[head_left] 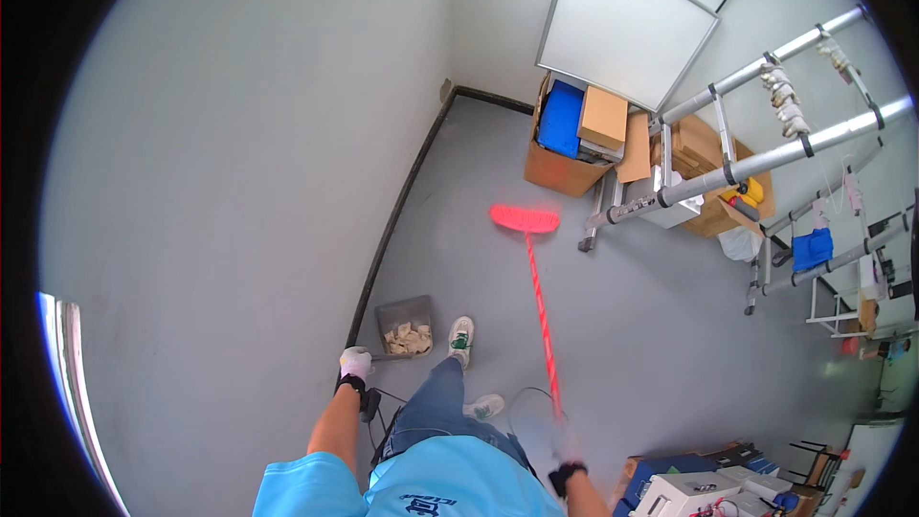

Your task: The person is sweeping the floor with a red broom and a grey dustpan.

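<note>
My left hand (355, 361), in a white glove, is closed round the handle of a grey dustpan (386, 311). Several crumpled beige scraps (409, 338) lie in the pan, which is beside the black skirting along the left wall. On my right, a red-and-white striped handle runs down from a red broom (525, 219) to my right hand (565, 444). That hand is smeared by motion, but it appears wrapped round the top of the handle. The broom's head is out on the grey floor ahead of me, slightly blurred, apart from the dustpan.
An open cardboard box (565, 172) with a blue item stands in the far corner below a whiteboard (627, 24). To the right leans an aluminium ladder (708, 187), its foot on the floor near the broom head. Boxes and equipment (680, 493) are at the lower right.
</note>
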`<state>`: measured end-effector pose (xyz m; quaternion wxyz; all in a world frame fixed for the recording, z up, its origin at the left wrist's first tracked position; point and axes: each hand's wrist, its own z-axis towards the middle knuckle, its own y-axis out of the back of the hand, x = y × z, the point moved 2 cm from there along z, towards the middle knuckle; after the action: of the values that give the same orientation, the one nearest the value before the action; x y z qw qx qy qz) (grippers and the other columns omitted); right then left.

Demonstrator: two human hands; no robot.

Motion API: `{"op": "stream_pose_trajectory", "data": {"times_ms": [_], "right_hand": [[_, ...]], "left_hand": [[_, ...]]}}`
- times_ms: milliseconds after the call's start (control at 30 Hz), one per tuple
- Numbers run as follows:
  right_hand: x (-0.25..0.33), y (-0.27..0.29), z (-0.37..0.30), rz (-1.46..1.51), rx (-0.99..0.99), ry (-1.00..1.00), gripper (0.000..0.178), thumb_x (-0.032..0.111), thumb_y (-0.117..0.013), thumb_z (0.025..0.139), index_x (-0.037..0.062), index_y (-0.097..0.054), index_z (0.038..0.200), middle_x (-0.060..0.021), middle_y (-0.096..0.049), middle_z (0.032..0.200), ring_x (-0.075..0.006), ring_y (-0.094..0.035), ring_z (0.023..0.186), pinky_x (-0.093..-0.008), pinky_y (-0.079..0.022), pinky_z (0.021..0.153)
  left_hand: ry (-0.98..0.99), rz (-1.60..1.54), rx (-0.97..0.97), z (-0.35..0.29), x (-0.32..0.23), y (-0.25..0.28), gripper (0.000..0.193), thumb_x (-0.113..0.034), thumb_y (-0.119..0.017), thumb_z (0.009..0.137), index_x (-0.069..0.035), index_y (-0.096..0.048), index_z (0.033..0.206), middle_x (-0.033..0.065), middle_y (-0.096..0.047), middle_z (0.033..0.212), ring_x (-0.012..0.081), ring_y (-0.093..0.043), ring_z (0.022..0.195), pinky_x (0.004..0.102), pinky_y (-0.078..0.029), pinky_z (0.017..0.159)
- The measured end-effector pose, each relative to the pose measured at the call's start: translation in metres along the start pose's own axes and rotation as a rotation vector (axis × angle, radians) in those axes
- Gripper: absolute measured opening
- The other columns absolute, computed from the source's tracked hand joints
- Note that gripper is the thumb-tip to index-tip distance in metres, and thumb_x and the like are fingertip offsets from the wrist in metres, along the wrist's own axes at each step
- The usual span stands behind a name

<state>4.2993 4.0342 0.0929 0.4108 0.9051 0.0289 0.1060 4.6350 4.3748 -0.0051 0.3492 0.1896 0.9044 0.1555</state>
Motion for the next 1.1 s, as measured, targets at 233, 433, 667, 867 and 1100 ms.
{"op": "stream_pose_trajectory", "data": {"times_ms": [233, 433, 667, 867, 1100], "right_hand": [[-0.017, 0.016, -0.103, -0.210, 0.177, -0.062, 0.032, 0.034, -0.046, 0.078, 0.0031, -0.053, 0.075, -0.0072, -0.051, 0.052, -0.0177, -0.049, 0.043, -0.0341, -0.041, 0.042], [0.035, 0.042, -0.082, -0.159, 0.239, -0.142, 0.032, 0.035, -0.047, 0.078, 0.0031, -0.054, 0.077, -0.0062, -0.050, 0.052, -0.0171, -0.049, 0.044, -0.0334, -0.040, 0.043], [0.107, 0.077, -0.064, -0.041, 0.309, -0.168, 0.033, 0.035, -0.047, 0.078, 0.0031, -0.054, 0.079, -0.0051, -0.050, 0.052, -0.0164, -0.049, 0.045, -0.0326, -0.040, 0.043], [0.133, 0.090, -0.081, 0.128, 0.368, -0.199, 0.034, 0.036, -0.048, 0.078, 0.0031, -0.055, 0.081, -0.0041, -0.049, 0.052, -0.0159, -0.048, 0.046, -0.0319, -0.040, 0.043], [0.162, 0.070, -0.078, 0.302, 0.430, -0.174, 0.034, 0.036, -0.048, 0.078, 0.0031, -0.055, 0.084, -0.0030, -0.048, 0.053, -0.0152, -0.048, 0.047, -0.0310, -0.039, 0.043]], "left_hand": [[0.100, 0.010, 0.088, 0.037, -0.033, 0.004, 0.032, 0.001, -0.048, 0.067, 0.002, -0.055, 0.097, 0.0163, -0.057, 0.083, 0.0244, -0.059, 0.068, 0.0313, -0.053, 0.055], [0.007, 0.035, 0.130, 0.056, -0.078, -0.006, 0.031, 0.000, -0.049, 0.066, 0.002, -0.056, 0.097, 0.0154, -0.058, 0.084, 0.0229, -0.060, 0.063, 0.0304, -0.052, 0.054], [-0.274, 0.337, 0.097, 0.104, -0.081, -0.032, 0.027, -0.005, -0.049, 0.066, -0.002, -0.060, 0.090, 0.0135, -0.061, 0.074, 0.0194, -0.060, 0.060, 0.0290, -0.049, 0.056], [-0.297, 0.457, 0.123, 0.088, -0.114, -0.049, 0.022, -0.014, -0.051, 0.064, -0.009, -0.063, 0.081, 0.0137, -0.059, 0.085, 0.0262, -0.056, 0.084, 0.0309, -0.043, 0.076], [-0.211, 0.278, -0.098, 0.085, -0.120, -0.054, 0.024, -0.017, -0.043, 0.068, -0.003, -0.062, 0.076, 0.0173, -0.058, 0.079, 0.0314, -0.056, 0.078, 0.0358, -0.044, 0.071]]}}
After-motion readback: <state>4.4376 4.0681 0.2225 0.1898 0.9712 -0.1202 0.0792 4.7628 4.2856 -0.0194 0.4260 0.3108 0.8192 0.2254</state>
